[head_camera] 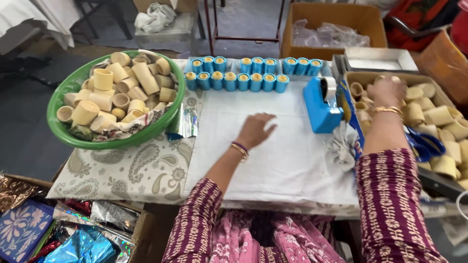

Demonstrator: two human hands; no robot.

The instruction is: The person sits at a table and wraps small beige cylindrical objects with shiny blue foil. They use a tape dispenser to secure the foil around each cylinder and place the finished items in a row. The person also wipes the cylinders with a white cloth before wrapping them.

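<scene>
My left hand [254, 129] rests palm down on the white cloth [273, 160] in the middle of the table, fingers spread and holding nothing. My right hand [386, 91] reaches into the cardboard box [358, 78] at the right, which is full of short beige tubes [438, 116]; the fingers curl down among the tubes, and I cannot tell if they grip one. Two rows of blue-wrapped tubes [243, 81] stand along the far edge of the cloth. A blue tape dispenser [321, 106] sits between the cloth and the box.
A green bowl [63, 127] heaped with beige tubes stands at the left on a paisley cloth [126, 170]. Shiny foil sheets [83, 238] lie in a box at bottom left. Blue scissors [425, 144] rest in the right box. A larger cardboard box [331, 24] stands behind.
</scene>
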